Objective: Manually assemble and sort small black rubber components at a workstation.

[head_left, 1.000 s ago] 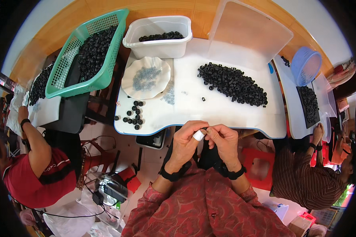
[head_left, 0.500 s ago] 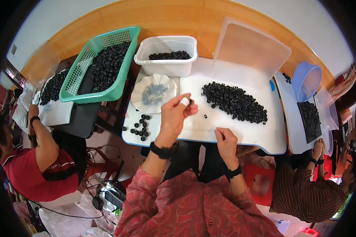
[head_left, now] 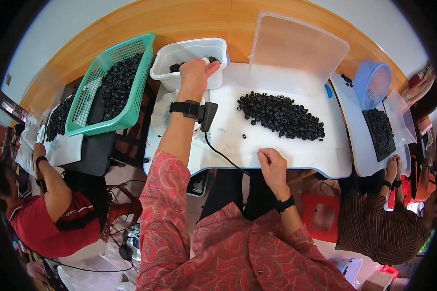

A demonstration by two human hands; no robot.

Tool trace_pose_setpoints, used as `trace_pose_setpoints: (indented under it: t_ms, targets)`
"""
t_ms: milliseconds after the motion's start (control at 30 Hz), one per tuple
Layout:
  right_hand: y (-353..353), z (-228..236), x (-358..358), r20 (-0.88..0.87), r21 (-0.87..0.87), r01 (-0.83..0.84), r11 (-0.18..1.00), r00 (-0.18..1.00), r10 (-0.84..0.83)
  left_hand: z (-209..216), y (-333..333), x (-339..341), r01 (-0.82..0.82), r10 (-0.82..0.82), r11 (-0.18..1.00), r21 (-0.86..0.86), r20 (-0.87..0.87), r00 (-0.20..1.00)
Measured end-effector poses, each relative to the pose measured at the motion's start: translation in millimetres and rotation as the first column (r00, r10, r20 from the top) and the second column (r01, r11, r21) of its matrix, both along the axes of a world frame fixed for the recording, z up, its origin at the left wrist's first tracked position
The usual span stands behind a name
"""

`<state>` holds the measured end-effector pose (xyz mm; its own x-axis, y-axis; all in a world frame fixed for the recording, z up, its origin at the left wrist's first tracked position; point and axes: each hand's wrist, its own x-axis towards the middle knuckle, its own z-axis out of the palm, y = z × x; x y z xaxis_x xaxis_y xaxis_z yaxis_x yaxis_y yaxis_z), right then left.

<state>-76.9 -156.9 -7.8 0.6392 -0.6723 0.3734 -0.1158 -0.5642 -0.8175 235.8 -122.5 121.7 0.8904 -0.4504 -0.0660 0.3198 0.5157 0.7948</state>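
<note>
My left hand (head_left: 195, 76) reaches over the white plastic tub (head_left: 160, 76), its fingers curled down at the tub's near rim. A white cover shows on one fingertip; whatever the fingers hold is hidden. Small black ring-shaped parts (head_left: 176, 67) lie inside the tub. At the table's front edge my right hand (head_left: 273, 165) is closed, thumb against curled fingers, with its contents out of sight. A heap of the same black parts (head_left: 281, 115) spreads over the white table (head_left: 228, 148), and one loose black part (head_left: 244, 137) lies nearer me.
My left forearm partly covers a pale scalloped plate (head_left: 160, 114). A green basket (head_left: 140, 104) of black parts stands left, a clear plastic lid (head_left: 296, 51) behind the heap, a blue basket (head_left: 372, 85) right. Co-workers sit at left (head_left: 58, 218) and right (head_left: 383, 228). A cable hangs from my left wrist.
My left hand has moved forward from above the table to the tub, its forearm now covering much of the plate and the loose parts there. My right hand stays at the table edge.
</note>
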Motion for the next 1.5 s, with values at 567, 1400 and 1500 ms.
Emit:
trace_pose_setpoints:
  t_ms: [567,1400,1500]
  targets:
    - [-2.0,2.2,-1.5,-0.009,0.000,0.011,1.000,1.000,-0.011,-111.2,16.1,-138.4,-0.187,-0.463,0.704,0.685,0.642,0.611]
    - [-0.9,-2.2,-1.0,-0.050,0.047,0.028,0.999,0.998,-0.026,-95.5,45.6,-188.6,0.151,-0.384,0.866,0.477,0.439,0.813]
    - [-0.4,-5.5,-0.1,-0.027,0.043,0.025,0.999,0.999,-0.024,-103.5,74.8,-191.8,0.370,-0.394,0.902,0.221,0.074,0.916]
